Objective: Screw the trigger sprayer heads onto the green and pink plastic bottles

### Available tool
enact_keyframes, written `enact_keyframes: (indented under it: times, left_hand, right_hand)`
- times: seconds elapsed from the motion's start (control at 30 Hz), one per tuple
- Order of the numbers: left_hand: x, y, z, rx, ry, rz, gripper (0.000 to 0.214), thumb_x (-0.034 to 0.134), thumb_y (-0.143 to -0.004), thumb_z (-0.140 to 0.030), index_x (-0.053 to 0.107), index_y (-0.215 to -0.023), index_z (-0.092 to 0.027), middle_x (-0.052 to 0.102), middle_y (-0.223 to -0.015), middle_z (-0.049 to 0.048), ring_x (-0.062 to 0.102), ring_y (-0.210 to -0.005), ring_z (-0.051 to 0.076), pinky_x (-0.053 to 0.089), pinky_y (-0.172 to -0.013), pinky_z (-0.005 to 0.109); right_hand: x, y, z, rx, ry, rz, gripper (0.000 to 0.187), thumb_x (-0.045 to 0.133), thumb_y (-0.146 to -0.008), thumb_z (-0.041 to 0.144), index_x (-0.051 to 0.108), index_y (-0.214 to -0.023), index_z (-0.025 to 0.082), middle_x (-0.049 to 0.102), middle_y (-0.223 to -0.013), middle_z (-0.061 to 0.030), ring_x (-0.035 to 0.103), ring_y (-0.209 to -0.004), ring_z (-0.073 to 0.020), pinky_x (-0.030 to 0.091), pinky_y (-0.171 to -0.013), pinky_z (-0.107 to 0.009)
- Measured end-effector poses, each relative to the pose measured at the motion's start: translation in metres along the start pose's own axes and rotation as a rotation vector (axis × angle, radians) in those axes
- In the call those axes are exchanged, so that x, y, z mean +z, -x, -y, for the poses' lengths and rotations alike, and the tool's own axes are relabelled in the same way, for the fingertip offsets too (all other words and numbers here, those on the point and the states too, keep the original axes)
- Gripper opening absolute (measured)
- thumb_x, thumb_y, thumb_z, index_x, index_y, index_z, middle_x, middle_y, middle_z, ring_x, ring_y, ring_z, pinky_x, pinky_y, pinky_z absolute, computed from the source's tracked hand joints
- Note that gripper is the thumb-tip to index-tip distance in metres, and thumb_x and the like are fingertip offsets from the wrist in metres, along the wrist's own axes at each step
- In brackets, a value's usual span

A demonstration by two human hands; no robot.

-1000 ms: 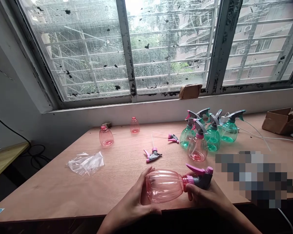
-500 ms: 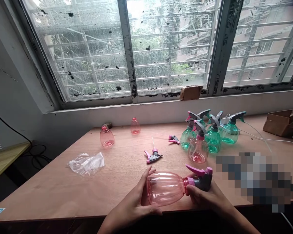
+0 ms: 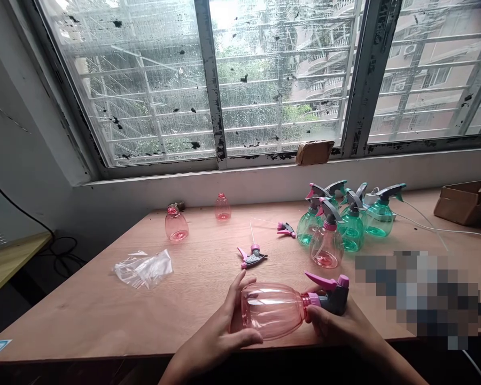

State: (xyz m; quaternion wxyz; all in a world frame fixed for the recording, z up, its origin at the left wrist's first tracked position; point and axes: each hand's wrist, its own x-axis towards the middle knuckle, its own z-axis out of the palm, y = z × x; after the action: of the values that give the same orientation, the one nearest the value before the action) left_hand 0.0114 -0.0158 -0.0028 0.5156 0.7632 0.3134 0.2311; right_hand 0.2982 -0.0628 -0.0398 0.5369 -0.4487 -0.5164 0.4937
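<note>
A clear pink spray bottle (image 3: pixel 273 310) lies sideways between my hands, just over the table's front edge. Its pink and dark grey trigger head (image 3: pixel 332 293) sits on the neck, pointing right. My left hand (image 3: pixel 220 331) cups the base end, thumb along the lower side and fingers partly hidden behind the bottle. My right hand (image 3: pixel 336 323) grips the neck and collar, with the thumb in front and the other fingers mostly hidden. A loose spray head (image 3: pixel 253 258) with a thin tube rests beyond the bottle, and another spray head (image 3: pixel 286 230) lies farther back.
Two pink bottles without heads, one at the left (image 3: pixel 177 224) and one farther back (image 3: pixel 223 207), stand on the table (image 3: pixel 84 315). A plastic bag (image 3: pixel 144 269) lies left. Several green bottles (image 3: pixel 350 230) and a pink one (image 3: pixel 326 247) cluster right, near a cardboard box (image 3: pixel 463 203).
My left fingers and thumb have shifted slightly at the bottle's base. The bottle and my right hand stay almost the same.
</note>
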Motion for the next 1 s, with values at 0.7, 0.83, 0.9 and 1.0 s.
enact_keyframes:
  times: [0.7,0.83,0.9,1.0]
  left_hand:
    - [0.0011,0.0002,0.0059,0.031,-0.066,0.000,0.105,0.082,-0.083,-0.036,0.010,-0.160,-0.039,0.021,-0.170,0.0056,0.022,-0.156,0.028,0.014,-0.129,0.050]
    - [0.0023,-0.0004,0.0077,0.054,-0.114,-0.012,0.118,0.088,-0.075,-0.035,0.007,-0.160,-0.037,0.022,-0.170,0.0069,0.022,-0.156,0.031,0.015,-0.129,0.049]
    - [0.0011,0.0006,0.0068,0.038,-0.086,0.002,0.108,0.082,-0.081,-0.044,0.009,-0.161,-0.036,0.021,-0.171,0.0061,0.020,-0.157,0.032,0.013,-0.129,0.050]
    - [-0.0010,0.0023,0.0040,0.023,-0.041,-0.003,0.077,0.055,-0.097,-0.054,0.016,-0.160,-0.034,0.022,-0.171,0.0048,0.017,-0.157,0.031,0.010,-0.129,0.052]
  right_hand:
    - [0.0004,0.0018,0.0014,-0.008,-0.024,-0.012,0.043,0.082,-0.076,0.055,0.069,-0.081,0.014,0.066,-0.060,-0.0008,0.053,-0.047,-0.0107,0.038,-0.044,-0.022]
    - [0.0015,0.0031,0.0024,-0.006,-0.034,0.001,0.043,0.082,-0.076,0.054,0.069,-0.080,0.014,0.065,-0.059,-0.0005,0.053,-0.048,-0.0112,0.039,-0.045,-0.023]
    - [0.0018,0.0036,0.0028,-0.007,-0.043,0.005,0.043,0.082,-0.076,0.054,0.069,-0.081,0.014,0.065,-0.060,-0.0007,0.053,-0.048,-0.0111,0.038,-0.046,-0.023]
    - [0.0017,0.0036,0.0026,-0.009,-0.043,0.001,0.043,0.082,-0.075,0.055,0.069,-0.082,0.014,0.065,-0.059,0.0000,0.051,-0.046,-0.0104,0.036,-0.044,-0.023]
